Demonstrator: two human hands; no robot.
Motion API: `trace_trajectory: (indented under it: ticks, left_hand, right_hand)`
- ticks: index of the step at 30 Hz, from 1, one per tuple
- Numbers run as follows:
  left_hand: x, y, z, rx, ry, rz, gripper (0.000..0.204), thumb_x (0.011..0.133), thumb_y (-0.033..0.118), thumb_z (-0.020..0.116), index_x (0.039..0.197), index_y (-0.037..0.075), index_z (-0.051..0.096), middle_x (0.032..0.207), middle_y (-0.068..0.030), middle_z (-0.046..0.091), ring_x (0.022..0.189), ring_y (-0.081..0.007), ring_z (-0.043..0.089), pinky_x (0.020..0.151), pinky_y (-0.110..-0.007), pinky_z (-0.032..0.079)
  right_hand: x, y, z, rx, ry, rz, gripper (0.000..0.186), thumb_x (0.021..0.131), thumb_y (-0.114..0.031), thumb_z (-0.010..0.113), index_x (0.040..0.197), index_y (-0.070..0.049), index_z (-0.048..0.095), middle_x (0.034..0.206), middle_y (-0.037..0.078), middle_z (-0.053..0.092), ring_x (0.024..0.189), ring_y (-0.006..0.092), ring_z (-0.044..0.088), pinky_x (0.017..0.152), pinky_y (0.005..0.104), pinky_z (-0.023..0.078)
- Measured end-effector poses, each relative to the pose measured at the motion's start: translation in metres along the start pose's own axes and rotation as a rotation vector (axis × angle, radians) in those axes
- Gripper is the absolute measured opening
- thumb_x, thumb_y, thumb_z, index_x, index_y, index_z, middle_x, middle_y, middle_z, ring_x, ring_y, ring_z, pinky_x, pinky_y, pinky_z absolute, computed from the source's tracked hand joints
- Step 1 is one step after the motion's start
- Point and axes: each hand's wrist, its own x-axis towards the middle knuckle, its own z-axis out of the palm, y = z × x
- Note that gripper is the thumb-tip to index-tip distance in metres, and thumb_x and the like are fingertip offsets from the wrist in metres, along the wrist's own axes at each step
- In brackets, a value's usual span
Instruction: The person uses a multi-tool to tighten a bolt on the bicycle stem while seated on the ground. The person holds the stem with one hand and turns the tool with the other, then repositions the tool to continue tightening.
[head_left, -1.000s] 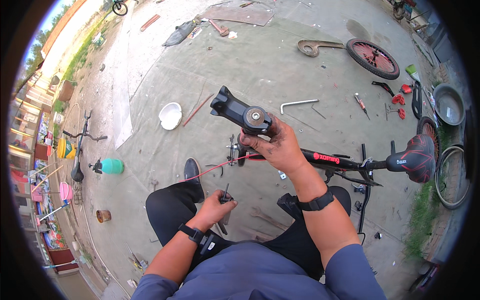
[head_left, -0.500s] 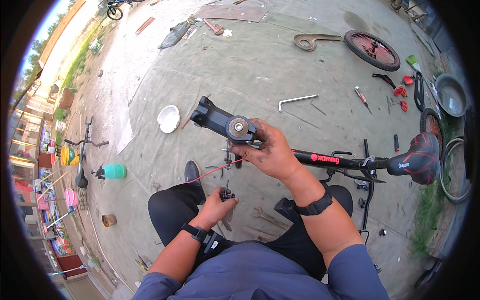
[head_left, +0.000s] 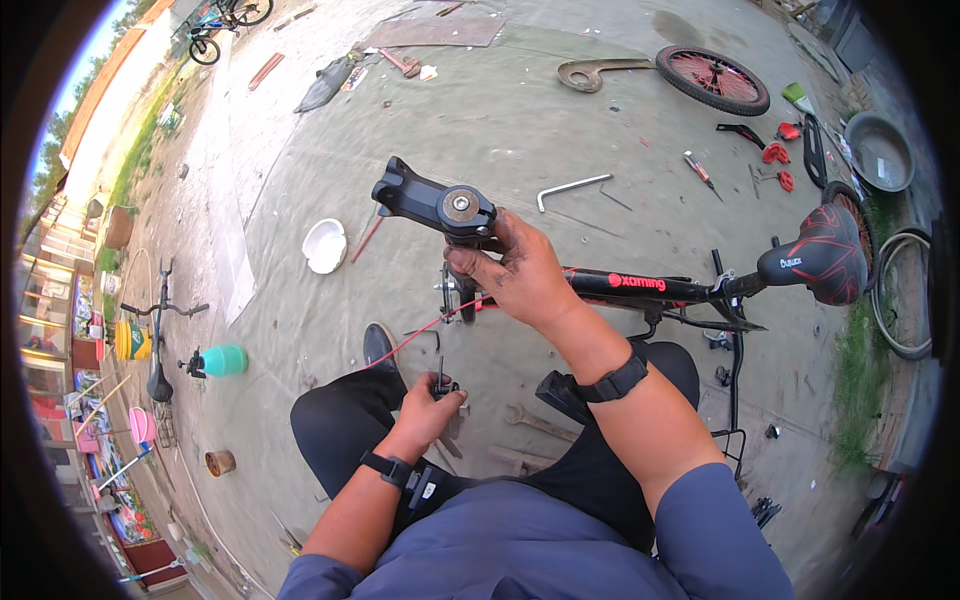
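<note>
A black bicycle stem (head_left: 415,198) with a round bolted cap rises at the front of the black bicycle frame (head_left: 600,283). My right hand (head_left: 518,270) is closed around the stem's base from the near side, its fingers partly hidden behind it. Lower down, between my knees, my left hand (head_left: 425,412) pinches a small dark metal part (head_left: 447,387) with a thin upright rod; its exact kind is unclear. A thin red cable (head_left: 432,325) runs from near the stem toward my left knee. At the frame's rear sits a black saddle (head_left: 815,258) with red lines.
A bent hex key (head_left: 575,190), a white bowl (head_left: 324,246) and a wheel with red spokes (head_left: 713,80) lie on the ground. Wrenches (head_left: 540,424) rest between my legs. A grey basin (head_left: 880,150) is at the far right, a green bottle (head_left: 224,360) at left.
The view has shifted, so the ground items appear further left and higher. Both hands keep their holds; the stem and frame have turned slightly.
</note>
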Motion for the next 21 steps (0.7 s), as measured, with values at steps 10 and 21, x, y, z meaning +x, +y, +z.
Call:
trace_trajectory:
  ticks: [10, 21]
  left_hand:
    - [-0.001, -0.022, -0.010, 0.021, 0.033, 0.050, 0.045, 0.089, 0.014, 0.079, 0.122, -0.005, 0.057, 0.096, -0.0077, 0.064, 0.083, -0.0134, 0.063, 0.070, -0.028, 0.052]
    - [-0.020, 0.007, -0.014, -0.238, -0.005, 0.122, 0.065, 0.087, 0.010, 0.080, 0.140, -0.003, 0.046, 0.107, -0.0074, 0.062, 0.090, -0.0119, 0.060, 0.075, -0.029, 0.053]
  right_hand:
    - [0.003, 0.010, 0.002, 0.012, 0.005, 0.061, 0.035, 0.088, -0.015, 0.084, 0.112, 0.001, 0.065, 0.098, 0.008, 0.077, 0.082, 0.0118, 0.067, 0.076, 0.0293, 0.054]
    - [0.004, 0.006, -0.001, -0.019, -0.002, 0.095, 0.037, 0.086, -0.017, 0.085, 0.113, -0.001, 0.065, 0.098, 0.009, 0.076, 0.079, 0.0130, 0.065, 0.073, 0.0306, 0.054]
